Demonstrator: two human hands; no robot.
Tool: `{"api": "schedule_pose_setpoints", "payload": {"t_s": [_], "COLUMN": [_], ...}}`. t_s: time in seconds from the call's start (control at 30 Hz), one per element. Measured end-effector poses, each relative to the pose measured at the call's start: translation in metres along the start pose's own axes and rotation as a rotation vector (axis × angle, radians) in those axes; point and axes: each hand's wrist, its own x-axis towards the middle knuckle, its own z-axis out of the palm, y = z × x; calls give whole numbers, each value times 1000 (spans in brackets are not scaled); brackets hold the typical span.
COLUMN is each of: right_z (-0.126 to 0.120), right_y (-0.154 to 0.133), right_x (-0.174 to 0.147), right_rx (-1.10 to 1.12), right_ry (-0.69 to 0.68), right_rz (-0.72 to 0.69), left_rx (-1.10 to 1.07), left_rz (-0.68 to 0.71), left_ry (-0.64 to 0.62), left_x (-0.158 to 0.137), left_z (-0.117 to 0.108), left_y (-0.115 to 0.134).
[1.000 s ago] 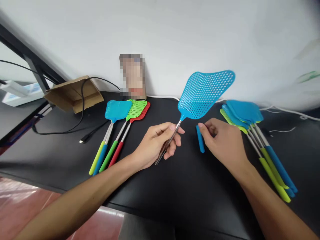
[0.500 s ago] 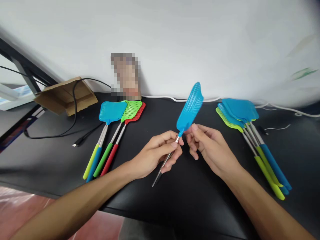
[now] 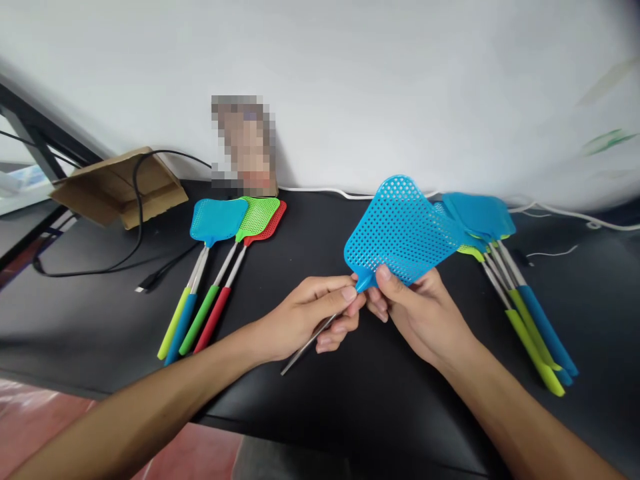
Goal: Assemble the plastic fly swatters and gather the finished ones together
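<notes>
A blue fly swatter [image 3: 400, 230] is held up over the middle of the table, its perforated head facing me. My left hand [image 3: 320, 313] is closed round its neck and thin metal rod; the rod's lower end is bare, with no coloured grip on it. My right hand [image 3: 420, 307] pinches the lower edge of the head, thumb in front and fingers partly hidden behind. To the left lie several swatters, among them a blue one [image 3: 219, 220], a green one [image 3: 257, 217] and a red one [image 3: 270, 227]. On the right is a pile of blue [image 3: 477, 217] and yellow-green swatters.
An open cardboard box [image 3: 120, 187] sits at the back left, with a black cable [image 3: 137, 220] looping past it. A blurred-out object [image 3: 253, 147] leans on the wall. White cables [image 3: 325, 191] run along the back edge of the black table [image 3: 310, 387].
The held swatter's head has turned from nearly edge-on to broadside and tilts to the right. My right thumb now presses on its face. The view has shifted slightly.
</notes>
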Motion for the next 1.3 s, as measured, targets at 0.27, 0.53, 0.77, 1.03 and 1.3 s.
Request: {"api": "schedule_pose_setpoints", "payload": {"t_s": [0.27, 0.53, 0.77, 1.03, 1.3], "right_z": [5, -50, -47, -43, -50], "right_y": [-2, -51, -22, -4, -13], "right_x": [-1, 16, 26, 24, 25], "right_rx": [38, 36, -207, -486, -877], "right_ry": [-13, 286, 330, 347, 514], "right_rz": [-27, -287, -79, 85, -98], "left_rx": [-106, -148, -132, -86, 26], "left_rz": [13, -37, 89, 192, 94], "left_ry": [-59, -128, 295, 443, 313], "left_x": [-1, -7, 8, 11, 6], "left_z": [2, 3, -4, -7, -1], "left_y": [-2, 0, 4, 8, 9]}}
